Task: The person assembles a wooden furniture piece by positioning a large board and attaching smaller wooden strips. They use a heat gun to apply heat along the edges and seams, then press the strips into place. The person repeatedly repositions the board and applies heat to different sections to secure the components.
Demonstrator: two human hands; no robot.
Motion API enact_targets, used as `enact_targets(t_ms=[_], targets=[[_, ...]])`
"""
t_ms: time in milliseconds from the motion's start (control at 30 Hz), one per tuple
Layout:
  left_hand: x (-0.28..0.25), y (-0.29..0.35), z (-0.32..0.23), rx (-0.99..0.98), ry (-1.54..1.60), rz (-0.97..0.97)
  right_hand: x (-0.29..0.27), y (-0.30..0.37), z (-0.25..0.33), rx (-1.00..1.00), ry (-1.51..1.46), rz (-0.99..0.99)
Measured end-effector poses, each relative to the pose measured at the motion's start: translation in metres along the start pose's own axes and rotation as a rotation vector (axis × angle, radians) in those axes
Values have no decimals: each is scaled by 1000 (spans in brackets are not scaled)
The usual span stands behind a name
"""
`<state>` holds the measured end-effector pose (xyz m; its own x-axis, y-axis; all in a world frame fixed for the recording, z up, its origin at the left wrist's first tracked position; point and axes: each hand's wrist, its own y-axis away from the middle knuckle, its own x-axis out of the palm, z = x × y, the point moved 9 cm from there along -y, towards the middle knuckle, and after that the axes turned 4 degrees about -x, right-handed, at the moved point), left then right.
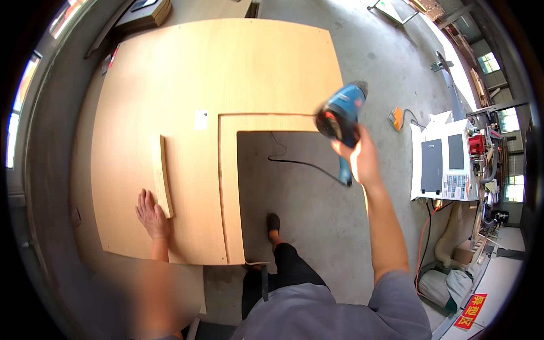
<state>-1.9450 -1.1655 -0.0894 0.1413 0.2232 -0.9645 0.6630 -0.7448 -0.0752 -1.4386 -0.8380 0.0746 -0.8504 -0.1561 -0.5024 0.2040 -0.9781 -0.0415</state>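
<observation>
the right hand point(365, 158) grasps the blurred power tool point(344, 105), probably heavy and stiff, best held by its handle point(344, 170); the left hand point(153, 217) lies unclenched.

Pale board point(272, 68); wood strip point(161, 177) atop

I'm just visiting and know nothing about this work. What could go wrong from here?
The black cord shows in the cut-away corner of the wooden panel, so it might catch on the panel's edge if the blue tool is moved. The tool is held up in the right hand alone, so a slip could drop it. The left hand rests right beside the wooden strip; a bump could perhaps shift the strip against it.
</observation>
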Motion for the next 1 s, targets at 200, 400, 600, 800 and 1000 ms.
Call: enact_targets(t_ms=[200,400,600,800,1000], targets=[[7,-2,-1,-11,16,12,37,-163,-101,294,690,-177],[-4,1,-4,-19,51,34,66,-186,-141,411,771,-149],[-3,4,-13,151,210,11,64,-146,-77,98,939,-262],[-4,21,9,203,147,-1,267,47,38,-206,31,275],[-31,47,-63,-48,1025,124,385,151,36,430,-941,278]])
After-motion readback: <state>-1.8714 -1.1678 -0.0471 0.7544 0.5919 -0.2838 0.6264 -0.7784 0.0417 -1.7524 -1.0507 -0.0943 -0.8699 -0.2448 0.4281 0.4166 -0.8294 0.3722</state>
